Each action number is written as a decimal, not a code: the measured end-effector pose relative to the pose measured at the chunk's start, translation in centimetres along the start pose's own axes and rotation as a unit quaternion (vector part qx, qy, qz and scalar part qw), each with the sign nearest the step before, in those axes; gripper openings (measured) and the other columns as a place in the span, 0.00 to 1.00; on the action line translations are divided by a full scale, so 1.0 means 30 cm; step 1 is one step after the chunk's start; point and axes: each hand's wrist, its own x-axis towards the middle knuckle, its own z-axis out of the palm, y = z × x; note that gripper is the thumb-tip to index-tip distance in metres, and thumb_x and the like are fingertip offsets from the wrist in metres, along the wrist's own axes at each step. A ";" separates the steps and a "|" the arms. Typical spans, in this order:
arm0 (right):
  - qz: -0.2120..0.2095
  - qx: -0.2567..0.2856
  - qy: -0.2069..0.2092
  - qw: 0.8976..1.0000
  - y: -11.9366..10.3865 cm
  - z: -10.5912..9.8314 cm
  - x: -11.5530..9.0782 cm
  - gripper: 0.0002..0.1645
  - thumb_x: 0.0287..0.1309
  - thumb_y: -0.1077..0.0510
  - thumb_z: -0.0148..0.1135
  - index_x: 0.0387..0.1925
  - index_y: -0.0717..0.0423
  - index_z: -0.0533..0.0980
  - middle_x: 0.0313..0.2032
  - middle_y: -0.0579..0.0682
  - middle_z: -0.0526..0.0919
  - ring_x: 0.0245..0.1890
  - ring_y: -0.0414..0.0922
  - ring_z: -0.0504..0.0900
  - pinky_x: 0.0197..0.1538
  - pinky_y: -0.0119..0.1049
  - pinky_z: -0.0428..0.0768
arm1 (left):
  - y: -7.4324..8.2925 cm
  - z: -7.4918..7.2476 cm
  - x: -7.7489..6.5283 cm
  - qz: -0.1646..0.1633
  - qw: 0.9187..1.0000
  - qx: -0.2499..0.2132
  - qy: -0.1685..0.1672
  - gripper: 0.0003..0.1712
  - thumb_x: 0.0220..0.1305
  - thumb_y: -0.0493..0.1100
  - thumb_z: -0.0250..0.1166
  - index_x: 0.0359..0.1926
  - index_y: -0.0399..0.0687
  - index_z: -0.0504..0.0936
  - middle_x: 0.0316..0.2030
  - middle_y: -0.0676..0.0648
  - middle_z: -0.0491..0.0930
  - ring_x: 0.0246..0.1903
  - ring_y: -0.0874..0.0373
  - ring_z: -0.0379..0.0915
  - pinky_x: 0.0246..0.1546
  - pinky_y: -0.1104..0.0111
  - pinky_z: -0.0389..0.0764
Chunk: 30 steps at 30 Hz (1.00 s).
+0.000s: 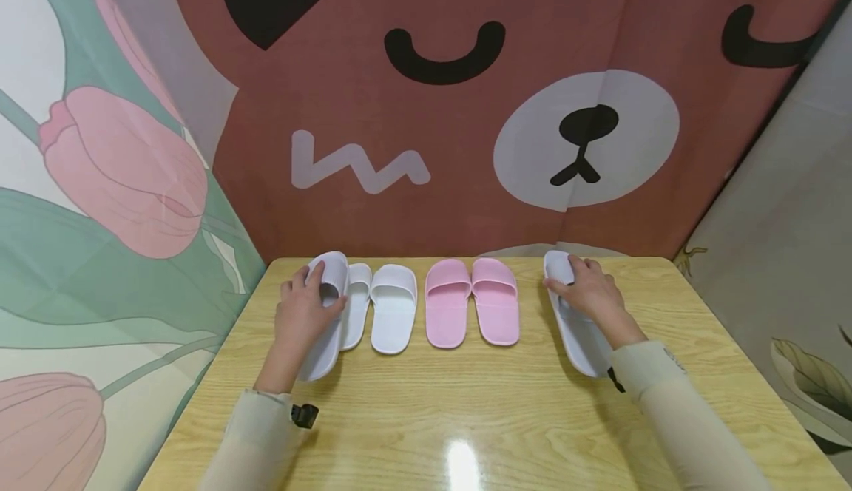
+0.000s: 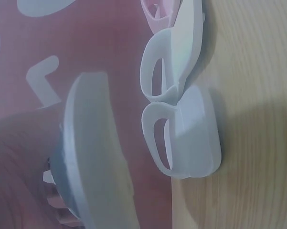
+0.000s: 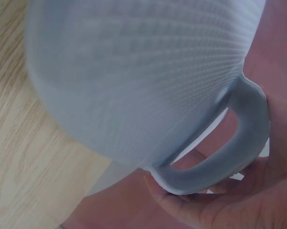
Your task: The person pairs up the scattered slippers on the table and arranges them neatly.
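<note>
At the left, my left hand (image 1: 302, 313) grips a pale grey slipper (image 1: 326, 354) by its strap end, fingers over one side and thumb on the other. In the left wrist view this slipper (image 2: 102, 148) is raised off the table. On the right, my right hand (image 1: 594, 295) holds a matching pale grey slipper (image 1: 580, 336) round its strap. The right wrist view shows its ribbed footbed (image 3: 148, 81) and the fingers at the strap (image 3: 229, 152). I cannot tell whether its heel touches the table.
Between the hands, two white slippers (image 1: 393, 312) and two pink slippers (image 1: 447, 310) lie side by side near the back edge of the wooden table (image 1: 426, 417). The held left slipper partly covers one white slipper. A bear-print cloth (image 1: 452, 121) hangs behind.
</note>
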 end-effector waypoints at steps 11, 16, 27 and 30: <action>-0.003 0.000 0.003 1.000 0.000 -0.001 0.003 0.57 0.52 0.27 0.51 0.71 0.55 0.46 0.65 0.70 0.49 0.54 0.74 0.59 0.43 0.65 0.67 | 0.014 0.011 -0.001 0.025 0.999 -0.001 0.030 0.49 0.49 0.62 0.66 0.68 0.48 0.59 0.62 0.34 0.61 0.52 0.32 0.61 0.36 0.41 0.72; 0.001 0.002 0.008 1.000 -0.001 -0.003 -0.001 0.57 0.52 0.26 0.52 0.72 0.54 0.46 0.64 0.72 0.50 0.52 0.73 0.61 0.41 0.62 0.68 | 0.029 0.012 -0.001 0.029 0.999 -0.002 0.031 0.49 0.49 0.62 0.66 0.68 0.48 0.59 0.62 0.34 0.61 0.52 0.32 0.61 0.37 0.42 0.72; 0.009 -0.001 0.032 0.999 -0.003 -0.003 -0.009 0.59 0.49 0.24 0.52 0.71 0.54 0.48 0.61 0.73 0.53 0.48 0.70 0.66 0.36 0.58 0.70 | 0.071 0.017 -0.004 0.035 0.999 -0.009 0.024 0.49 0.49 0.61 0.67 0.68 0.48 0.60 0.63 0.35 0.60 0.53 0.33 0.60 0.40 0.43 0.72; 0.006 -0.002 0.039 0.999 -0.003 -0.003 -0.008 0.57 0.50 0.26 0.53 0.71 0.54 0.48 0.61 0.72 0.53 0.48 0.71 0.65 0.38 0.60 0.70 | 0.083 0.021 -0.003 0.035 0.999 -0.011 0.019 0.49 0.49 0.61 0.67 0.69 0.49 0.59 0.63 0.35 0.60 0.54 0.33 0.60 0.42 0.42 0.71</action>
